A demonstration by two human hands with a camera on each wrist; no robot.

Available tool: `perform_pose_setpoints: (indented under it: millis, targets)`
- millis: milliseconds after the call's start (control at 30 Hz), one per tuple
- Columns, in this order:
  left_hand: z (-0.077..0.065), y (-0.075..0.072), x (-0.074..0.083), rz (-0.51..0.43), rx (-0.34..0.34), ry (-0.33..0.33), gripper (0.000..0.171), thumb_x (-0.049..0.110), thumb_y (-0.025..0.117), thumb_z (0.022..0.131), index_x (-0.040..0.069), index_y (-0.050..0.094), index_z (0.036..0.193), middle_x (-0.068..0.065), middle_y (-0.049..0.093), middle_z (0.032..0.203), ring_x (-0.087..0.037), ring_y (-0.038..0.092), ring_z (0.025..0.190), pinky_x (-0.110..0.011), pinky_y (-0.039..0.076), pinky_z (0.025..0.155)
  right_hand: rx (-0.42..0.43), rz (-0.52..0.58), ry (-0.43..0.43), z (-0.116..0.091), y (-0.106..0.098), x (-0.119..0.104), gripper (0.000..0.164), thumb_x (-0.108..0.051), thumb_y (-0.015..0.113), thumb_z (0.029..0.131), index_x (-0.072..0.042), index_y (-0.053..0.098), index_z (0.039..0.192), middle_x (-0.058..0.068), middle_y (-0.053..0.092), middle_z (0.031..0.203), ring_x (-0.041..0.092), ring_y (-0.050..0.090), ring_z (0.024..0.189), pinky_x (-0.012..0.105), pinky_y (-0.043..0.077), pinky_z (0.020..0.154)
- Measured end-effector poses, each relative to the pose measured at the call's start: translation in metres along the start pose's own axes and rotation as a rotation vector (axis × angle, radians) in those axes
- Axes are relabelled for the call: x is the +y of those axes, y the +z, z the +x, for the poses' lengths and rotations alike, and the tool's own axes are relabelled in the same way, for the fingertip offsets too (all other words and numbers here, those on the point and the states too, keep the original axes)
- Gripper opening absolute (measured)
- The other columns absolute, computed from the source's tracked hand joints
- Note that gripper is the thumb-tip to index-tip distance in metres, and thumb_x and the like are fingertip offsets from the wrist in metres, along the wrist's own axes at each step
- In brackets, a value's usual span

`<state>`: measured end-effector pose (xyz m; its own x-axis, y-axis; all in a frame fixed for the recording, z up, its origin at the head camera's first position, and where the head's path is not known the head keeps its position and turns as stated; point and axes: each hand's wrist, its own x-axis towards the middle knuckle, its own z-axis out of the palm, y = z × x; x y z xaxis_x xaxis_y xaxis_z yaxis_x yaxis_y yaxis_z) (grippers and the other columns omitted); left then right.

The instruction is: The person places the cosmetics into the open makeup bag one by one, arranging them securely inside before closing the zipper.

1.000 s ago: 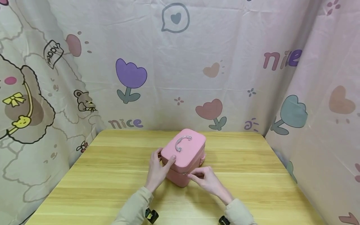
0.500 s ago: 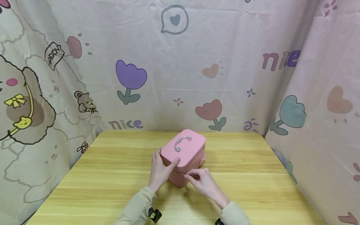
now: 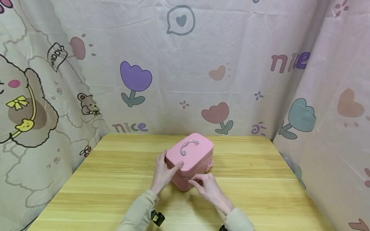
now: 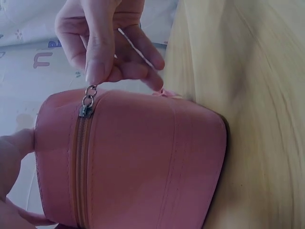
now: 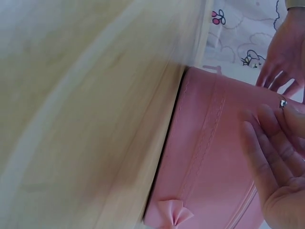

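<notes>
A pink vanity case [image 3: 193, 152] stands on the wooden table, its lid down and a silver handle [image 3: 182, 149] on top. My left hand [image 3: 162, 174] grips the lid at its near left corner, thumb on top and fingers down the side. In the left wrist view, my right hand [image 4: 107, 45] pinches the small chain of the zipper pull [image 4: 89, 97] between thumb and forefinger. The chain is taut from the slider [image 4: 85, 111]. A zipper track [image 4: 82, 167] runs along the case beneath the lid. A pink bow [image 5: 174, 213] sits low on the right side.
The light wooden table [image 3: 115, 179] extends around the case on all sides. Behind it and to both sides hang printed curtains [image 3: 179, 80]. Dark wrist cameras [image 3: 157, 218] show below the sleeves.
My right hand has drawn the zipper pull a little to the left around the near corner. My left hand keeps its grip on the lid, and the case has turned slightly.
</notes>
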<state>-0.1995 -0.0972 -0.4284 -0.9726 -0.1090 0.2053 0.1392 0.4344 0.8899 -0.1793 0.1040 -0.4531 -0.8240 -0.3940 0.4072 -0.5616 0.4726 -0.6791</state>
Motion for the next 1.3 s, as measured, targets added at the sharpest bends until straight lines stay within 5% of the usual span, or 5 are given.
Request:
perform_pose_setpoints:
  millis: [400,700,967,1300]
  targets:
    - [0.008,-0.008,-0.002,-0.018,-0.062,0.041,0.093,0.033,0.079,0.086,-0.01,0.03,0.153,-0.034,0.039,0.147,-0.052,0.044,0.137,-0.058,0.041,0.114,0.01,-0.053,-0.073,0.002,0.002,-0.003,0.019,-0.013,0.068,0.095,-0.006,0.071,0.078,0.007,0.071,0.065,-0.012,0.046,0.054,0.01,0.04,0.047]
    - [0.008,-0.008,-0.001,-0.011,-0.083,0.056,0.093,0.03,0.08,0.086,-0.012,0.029,0.152,-0.035,0.038,0.147,-0.052,0.043,0.138,-0.057,0.04,0.115,0.087,-0.149,-0.156,-0.001,-0.003,0.002,0.021,-0.011,0.07,0.093,-0.008,0.067,0.072,0.0,0.065,0.059,-0.006,0.046,0.052,0.007,0.037,0.047]
    - [0.008,-0.009,-0.001,-0.026,-0.112,0.039,0.094,0.026,0.08,0.086,-0.013,0.027,0.152,-0.035,0.037,0.147,-0.052,0.04,0.141,-0.056,0.036,0.118,0.135,-0.193,-0.036,-0.002,-0.024,0.019,0.023,-0.01,0.072,0.091,-0.014,0.066,0.069,0.001,0.065,0.06,-0.004,0.044,0.051,0.013,0.037,0.046]
    - [0.013,-0.015,-0.005,-0.138,-0.182,0.022,0.093,0.021,0.079,0.087,-0.011,0.022,0.155,-0.036,0.027,0.157,-0.05,0.031,0.147,-0.055,0.028,0.122,0.05,-0.129,0.014,0.0,-0.03,0.026,0.02,-0.014,0.069,0.094,-0.012,0.069,0.074,0.004,0.068,0.064,-0.005,0.048,0.054,0.016,0.044,0.053]
